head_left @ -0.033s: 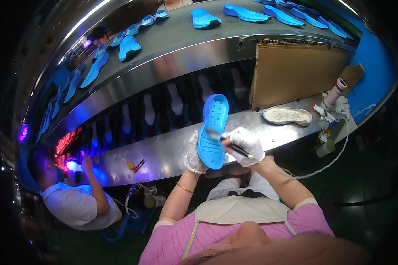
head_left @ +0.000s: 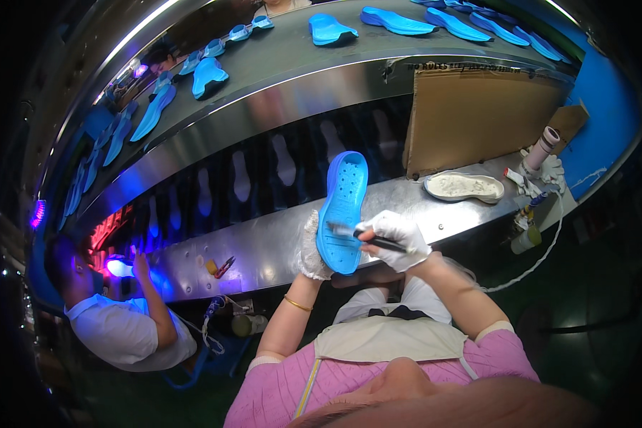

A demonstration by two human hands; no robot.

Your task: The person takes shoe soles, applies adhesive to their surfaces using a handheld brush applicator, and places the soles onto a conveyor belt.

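While the left grip [head_left: 312, 251] clasps the blue sole [head_left: 344, 203] ahead at twelve o'clock, the right grip [head_left: 398, 240] holds a brush [head_left: 388, 245] over it. Brushing looks underway; how much remains, no telling!

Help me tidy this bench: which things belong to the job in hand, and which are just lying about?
In the job:
blue shoe sole, in the left grip
brush, in the right grip
perhaps similar blue pieces, farther back

Apparently lying about:
white sole-shaped piece
upright cardboard sheet
small red tool
pale pink tube
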